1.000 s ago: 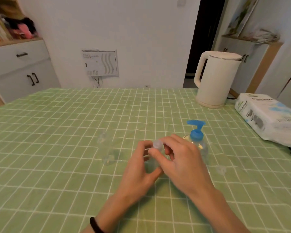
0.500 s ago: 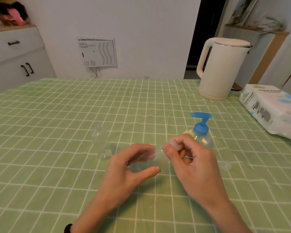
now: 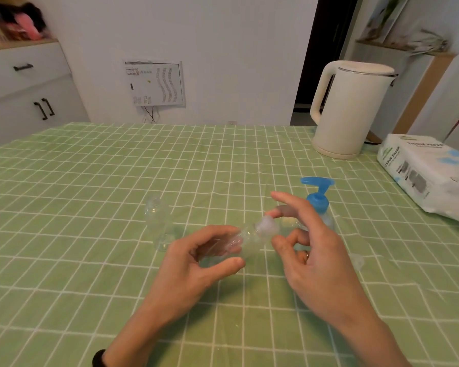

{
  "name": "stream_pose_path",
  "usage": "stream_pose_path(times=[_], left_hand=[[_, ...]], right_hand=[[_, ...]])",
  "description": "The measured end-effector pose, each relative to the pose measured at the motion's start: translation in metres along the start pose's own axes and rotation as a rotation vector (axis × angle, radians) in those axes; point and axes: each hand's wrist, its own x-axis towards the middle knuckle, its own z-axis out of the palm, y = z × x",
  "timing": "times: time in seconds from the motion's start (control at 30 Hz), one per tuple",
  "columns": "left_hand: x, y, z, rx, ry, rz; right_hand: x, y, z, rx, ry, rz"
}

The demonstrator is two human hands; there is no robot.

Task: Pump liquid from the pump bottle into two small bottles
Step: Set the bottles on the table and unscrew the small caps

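Nearest, a black band (image 3: 99,358) circles the left wrist at the bottom edge. Both forearms reach out over a green tablecloth (image 3: 90,207), soft-looking and creased, printed with a white grid. The left hand (image 3: 194,260) curls its fingers and thumb round the body of a small bottle (image 3: 247,238) of clear, thin plastic, held off the cloth and tipped with its neck pointing right. At that neck the right hand (image 3: 313,255), wearing a ring (image 3: 306,255), pinches a round, cloudy white cap (image 3: 267,228) between thumb and one finger, with the forefinger raised straight above; whether the cap sits on the neck or just off it cannot be told. To the right, on the cloth, lies a second small clear cap (image 3: 357,261). Left of the hands and a little farther, the other small bottle (image 3: 158,224) stands upright, clear and uncapped. Just beyond the right hand stands the pump bottle (image 3: 319,203), clear-bodied with a glossy blue pump head whose spout points left. Farther right lies a plastic-wrapped tissue pack (image 3: 424,173), and at the far edge a smooth cream kettle (image 3: 351,109), handle to the left.
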Motion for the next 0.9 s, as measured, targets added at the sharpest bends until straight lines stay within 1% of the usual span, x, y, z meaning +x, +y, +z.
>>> stream_pose_path(times=[0.13, 0.27, 0.4, 0.57, 0.67, 0.73, 0.9], left_hand=[[0.001, -0.0023, -0.004, 0.02, 0.002, 0.006], [0.0005, -0.0019, -0.0035, 0.036, -0.011, 0.008], [0.0002, -0.003, -0.0048, 0.049, -0.014, 0.012], [-0.0002, -0.0037, -0.0053, 0.069, -0.013, 0.013], [-0.0002, -0.0029, -0.0055, 0.077, -0.016, 0.015], [-0.0003, -0.0026, -0.0044, 0.084, -0.024, 0.019], [-0.0001, -0.0044, -0.0053, 0.063, -0.017, 0.003]], right_hand=[[-0.0003, -0.0016, -0.0058, 0.037, -0.015, 0.001], [-0.0007, -0.0008, -0.0031, -0.034, -0.002, 0.016], [-0.0009, -0.0021, -0.0061, -0.015, -0.005, 0.008], [-0.0007, 0.0004, -0.0058, -0.05, -0.001, 0.018], [-0.001, -0.0001, -0.0069, -0.022, -0.014, 0.005], [-0.0007, 0.0007, -0.0045, -0.048, -0.011, -0.013], [-0.0001, -0.0029, -0.0032, -0.085, 0.046, -0.077]])
